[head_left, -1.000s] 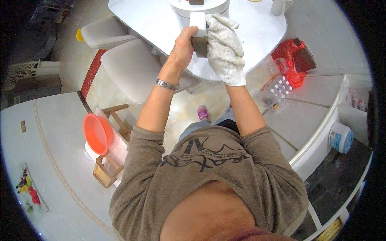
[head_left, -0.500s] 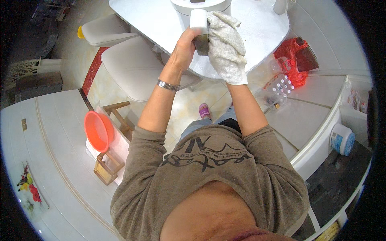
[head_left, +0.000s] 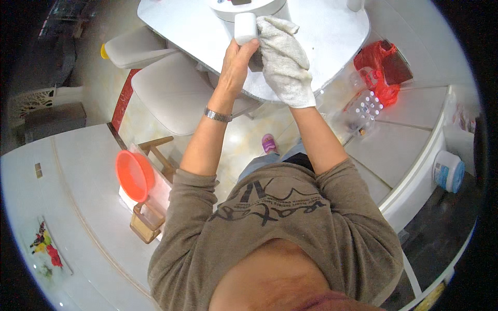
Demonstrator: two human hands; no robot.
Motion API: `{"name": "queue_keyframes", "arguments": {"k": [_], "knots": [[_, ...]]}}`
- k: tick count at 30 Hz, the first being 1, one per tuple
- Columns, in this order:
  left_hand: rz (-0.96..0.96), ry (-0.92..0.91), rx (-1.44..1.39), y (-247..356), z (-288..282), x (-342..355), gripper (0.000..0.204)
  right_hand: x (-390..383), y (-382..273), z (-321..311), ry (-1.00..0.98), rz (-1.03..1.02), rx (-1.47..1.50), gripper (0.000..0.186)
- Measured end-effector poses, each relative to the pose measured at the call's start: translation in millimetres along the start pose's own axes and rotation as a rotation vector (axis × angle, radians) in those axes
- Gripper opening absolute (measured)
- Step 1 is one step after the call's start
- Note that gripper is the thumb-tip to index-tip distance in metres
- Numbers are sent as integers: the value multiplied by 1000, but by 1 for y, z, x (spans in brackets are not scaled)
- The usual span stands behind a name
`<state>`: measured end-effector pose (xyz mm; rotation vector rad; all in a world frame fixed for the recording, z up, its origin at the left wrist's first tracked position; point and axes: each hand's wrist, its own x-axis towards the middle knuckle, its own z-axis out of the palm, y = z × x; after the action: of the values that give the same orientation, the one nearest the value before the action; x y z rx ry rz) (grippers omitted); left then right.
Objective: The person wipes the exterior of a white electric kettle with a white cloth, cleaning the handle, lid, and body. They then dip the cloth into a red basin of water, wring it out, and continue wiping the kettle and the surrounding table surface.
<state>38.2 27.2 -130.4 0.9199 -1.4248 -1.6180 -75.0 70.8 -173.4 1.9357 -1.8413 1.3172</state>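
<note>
My left hand (head_left: 236,66) is closed round a small block-shaped object (head_left: 245,28) with a smooth white top and a darker side, too unclear to name. Its thumb lies across the side facing me. A pale, rough-woven cloth (head_left: 284,58) covers my right hand (head_left: 303,110) down to the wrist like a mitt, so those fingers are hidden. The cloth rests against the object's right side. Both hands are over the near edge of the white table (head_left: 332,46), in front of a round white container (head_left: 275,11).
Grey-white chairs (head_left: 168,90) stand left of the table. An orange basin (head_left: 135,176) and a wooden stool (head_left: 145,223) are at lower left. Red plastic bags (head_left: 376,59) and bottles (head_left: 363,111) lie on the right-hand floor. A white tub (head_left: 447,172) sits on a shelf.
The held object and both hands have shifted slightly left in view. The left thumb now reaches across the object, and less of its dark side shows. The cloth stays against it.
</note>
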Motion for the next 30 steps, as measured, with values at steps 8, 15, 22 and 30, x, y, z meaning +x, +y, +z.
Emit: {"name": "queue_keyframes", "arguments": {"k": [8, 15, 22, 30], "knots": [[-2, 74, 251, -3, -2, -3, 41, -12, -9, 9, 37, 329, 375, 20], [168, 213, 469, -13, 3, 4, 46, -13, 6, 31, 23, 597, 1362, 43], [207, 191, 462, -23, 4, 13, 61, 14, 47, 59, -139, 500, 655, 40], [195, 169, 333, -27, 5, 14, 60, 17, 48, 56, -8, 621, 1005, 40]]}}
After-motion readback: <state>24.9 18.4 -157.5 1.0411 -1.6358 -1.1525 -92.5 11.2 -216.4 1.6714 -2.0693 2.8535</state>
